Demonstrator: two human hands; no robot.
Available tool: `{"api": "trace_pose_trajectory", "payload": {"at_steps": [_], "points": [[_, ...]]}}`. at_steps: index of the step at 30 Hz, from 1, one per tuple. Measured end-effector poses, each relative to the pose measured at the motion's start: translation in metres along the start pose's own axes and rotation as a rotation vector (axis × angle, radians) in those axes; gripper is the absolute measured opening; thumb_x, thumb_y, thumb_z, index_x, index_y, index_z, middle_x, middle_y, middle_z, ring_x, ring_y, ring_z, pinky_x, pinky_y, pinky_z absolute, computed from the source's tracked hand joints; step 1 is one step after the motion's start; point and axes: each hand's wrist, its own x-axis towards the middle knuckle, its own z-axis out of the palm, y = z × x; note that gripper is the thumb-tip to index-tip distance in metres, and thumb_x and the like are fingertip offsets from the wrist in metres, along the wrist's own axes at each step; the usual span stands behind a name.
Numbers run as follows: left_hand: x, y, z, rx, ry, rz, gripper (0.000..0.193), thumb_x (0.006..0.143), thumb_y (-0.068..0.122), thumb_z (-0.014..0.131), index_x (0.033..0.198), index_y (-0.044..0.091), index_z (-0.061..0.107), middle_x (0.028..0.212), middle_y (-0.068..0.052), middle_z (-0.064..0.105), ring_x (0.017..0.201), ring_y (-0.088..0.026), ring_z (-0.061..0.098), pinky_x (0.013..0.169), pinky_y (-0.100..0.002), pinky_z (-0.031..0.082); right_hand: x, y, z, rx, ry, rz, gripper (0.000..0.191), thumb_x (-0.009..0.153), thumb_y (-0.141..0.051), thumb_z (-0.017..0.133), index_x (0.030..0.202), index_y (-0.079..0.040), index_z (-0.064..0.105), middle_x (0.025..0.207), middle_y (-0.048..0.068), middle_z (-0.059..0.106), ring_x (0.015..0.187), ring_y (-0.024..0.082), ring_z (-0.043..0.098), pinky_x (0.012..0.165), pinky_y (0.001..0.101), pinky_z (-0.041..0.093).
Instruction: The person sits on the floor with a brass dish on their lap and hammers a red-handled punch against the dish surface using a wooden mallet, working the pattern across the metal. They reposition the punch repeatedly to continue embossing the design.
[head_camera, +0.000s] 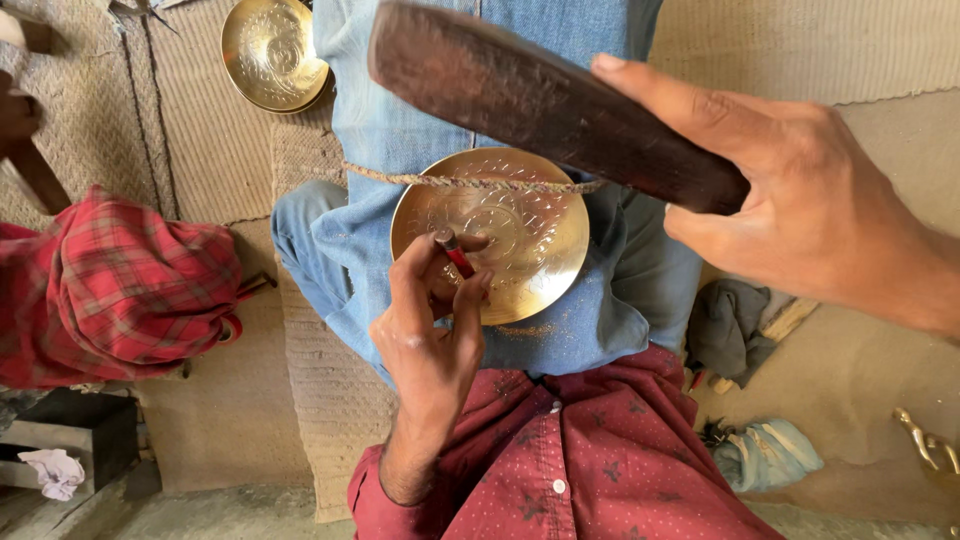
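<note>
Head view: the person sits on a woven mat (210, 130) with a brass plate (520, 255) resting on the lap, against blue jeans (400, 130).
Plate: face up and tilted toward the wearer, patterned with small punched marks; a twisted cord (400, 177) runs across its upper rim, seemingly pinning it to the legs so it cannot slide.
Left hand (432, 320): fingers pinched shut around a short red-tipped punch (457, 254), its end set on the plate's left half, held upright to place each mark.
Right hand (800, 210): wrapped closed on a dark wooden mallet (540, 100), raised above the plate's far rim.
Second plate (272, 52): lies on the mat beyond the knees, well apart.
Cloths: a red checked cloth (110, 290) at the mat's left edge; grey rags (735, 325) to the right.
</note>
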Motion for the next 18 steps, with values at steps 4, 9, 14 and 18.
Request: {"api": "trace_pose_trajectory", "payload": {"at_steps": [4, 9, 14, 18], "points": [[-0.0007, -0.0001, 0.0012, 0.005, 0.002, -0.021, 0.044, 0.091, 0.0, 0.08, 0.126, 0.0, 0.054, 0.089, -0.008, 0.073, 0.064, -0.01, 0.071, 0.06, -0.025, 0.056, 0.0026, -0.0021, -0.0028, -0.565, -0.427, 0.159, 0.096, 0.072, -0.014, 0.073, 0.155, -0.046, 0.038, 0.096, 0.001, 0.068, 0.072, 0.027, 0.067, 0.06, 0.0406, 0.054], [0.0001, 0.0012, -0.001, 0.049, -0.015, -0.055, 0.041, 0.09, 0.001, 0.081, 0.123, 0.0, 0.056, 0.08, -0.007, 0.072, 0.066, -0.013, 0.074, 0.059, -0.028, 0.055, 0.0029, -0.0012, 0.0002, -0.562, -0.427, 0.157, 0.098, 0.071, -0.013, 0.072, 0.157, -0.045, 0.037, 0.094, 0.002, 0.067, 0.071, 0.027, 0.066, 0.059, 0.042, 0.054], [0.0012, 0.002, -0.0023, 0.016, -0.033, -0.029, 0.042, 0.093, -0.001, 0.076, 0.127, -0.001, 0.053, 0.097, -0.008, 0.077, 0.072, -0.015, 0.077, 0.063, -0.028, 0.057, 0.0014, -0.0019, 0.001, -0.554, -0.416, 0.176, 0.099, 0.072, -0.01, 0.069, 0.158, -0.045, 0.035, 0.092, 0.004, 0.066, 0.07, 0.026, 0.066, 0.057, 0.0424, 0.053], [-0.0001, 0.0035, -0.0023, -0.076, -0.028, 0.005, 0.043, 0.096, -0.003, 0.071, 0.133, -0.001, 0.049, 0.114, -0.012, 0.079, 0.077, -0.016, 0.08, 0.067, -0.028, 0.061, 0.0028, -0.0035, 0.0032, -0.19, -0.167, 0.162, 0.096, 0.072, -0.005, 0.065, 0.16, -0.033, 0.039, 0.101, 0.004, 0.066, 0.064, 0.027, 0.062, 0.057, 0.0412, 0.053]]}}
